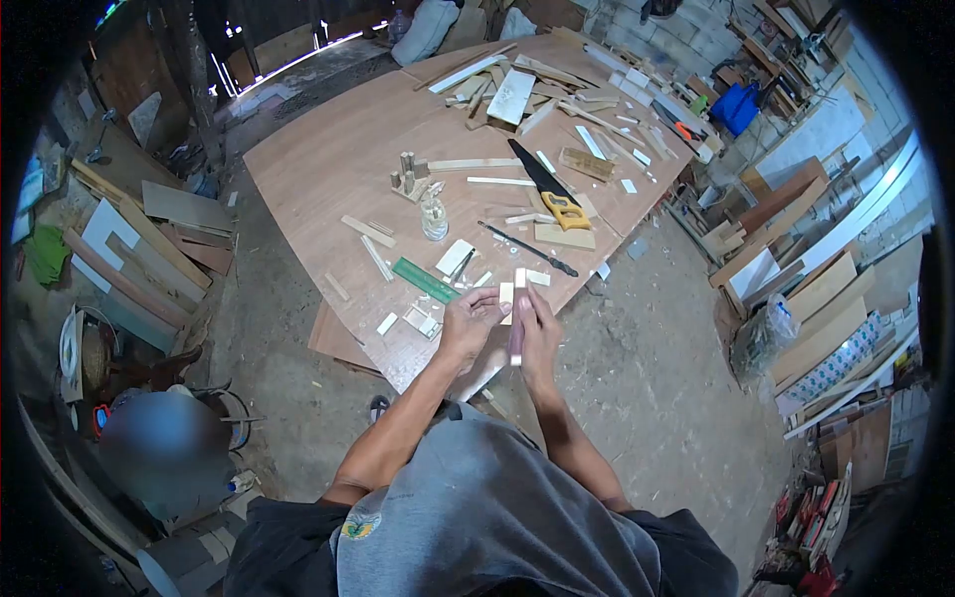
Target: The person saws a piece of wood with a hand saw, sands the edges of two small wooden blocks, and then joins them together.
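Note:
Near the table's front edge, my left hand (pixel 472 320) pinches a small pale wooden piece (pixel 506 297). Beside it, my right hand (pixel 539 333) is closed around a narrow upright block (pixel 517 338), dark reddish along its side with a pale top end. The piece and the block are side by side, apparently touching. Just left of my left hand lie a green strip (pixel 425 280) and a small white box-like piece (pixel 422 320). Beyond my hands are a thin dark file-like tool (pixel 527 249) and a handsaw (pixel 550 187) with a yellow handle.
The wooden table (pixel 308 164) carries a glass jar (pixel 435 218), a small stand with upright pegs (pixel 409 177) and a pile of wood scraps (pixel 510 97) at its far side. Boards (pixel 826 298) lean at the right wall. A blurred round shape is at lower left.

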Available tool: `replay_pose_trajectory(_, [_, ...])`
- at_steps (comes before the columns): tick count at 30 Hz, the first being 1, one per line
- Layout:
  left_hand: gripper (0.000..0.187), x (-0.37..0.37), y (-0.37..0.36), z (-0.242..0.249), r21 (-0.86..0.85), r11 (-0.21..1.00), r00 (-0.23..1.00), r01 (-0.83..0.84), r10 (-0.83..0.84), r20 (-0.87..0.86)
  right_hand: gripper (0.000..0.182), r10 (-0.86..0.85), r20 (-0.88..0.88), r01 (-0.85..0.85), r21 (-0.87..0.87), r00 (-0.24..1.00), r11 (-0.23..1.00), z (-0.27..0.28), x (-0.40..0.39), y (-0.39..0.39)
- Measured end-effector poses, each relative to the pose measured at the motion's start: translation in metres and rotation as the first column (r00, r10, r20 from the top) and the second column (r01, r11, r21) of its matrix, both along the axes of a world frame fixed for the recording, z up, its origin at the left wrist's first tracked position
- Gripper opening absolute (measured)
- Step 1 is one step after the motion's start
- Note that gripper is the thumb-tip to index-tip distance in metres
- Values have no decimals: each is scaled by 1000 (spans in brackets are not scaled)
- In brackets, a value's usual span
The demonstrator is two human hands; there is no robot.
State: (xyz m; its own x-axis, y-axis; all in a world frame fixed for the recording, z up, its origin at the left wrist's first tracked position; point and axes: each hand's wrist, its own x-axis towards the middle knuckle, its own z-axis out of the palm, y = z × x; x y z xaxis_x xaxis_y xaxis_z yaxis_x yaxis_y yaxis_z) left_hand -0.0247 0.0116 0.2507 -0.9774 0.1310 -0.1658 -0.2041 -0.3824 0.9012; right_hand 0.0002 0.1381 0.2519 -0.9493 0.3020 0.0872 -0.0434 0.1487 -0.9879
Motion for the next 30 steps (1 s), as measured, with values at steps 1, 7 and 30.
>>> replay_pose_trajectory(1, [32,4,2,-1,-7,1000,999,14,-14,34,44,-7,6,7,2,1000,1000,4,-6,2])
replay_pose_trajectory(7, [33,-5,-7,-2,90,996,997,-25,19,70,46,43,-49,-39,74,998,996,10,-1,-6])
replay_pose_trajectory(30, [27,-2,-5,-5,-24,981,980,-192,193,42,42,72,-46,-66,119,996,991,4,-3,-18])
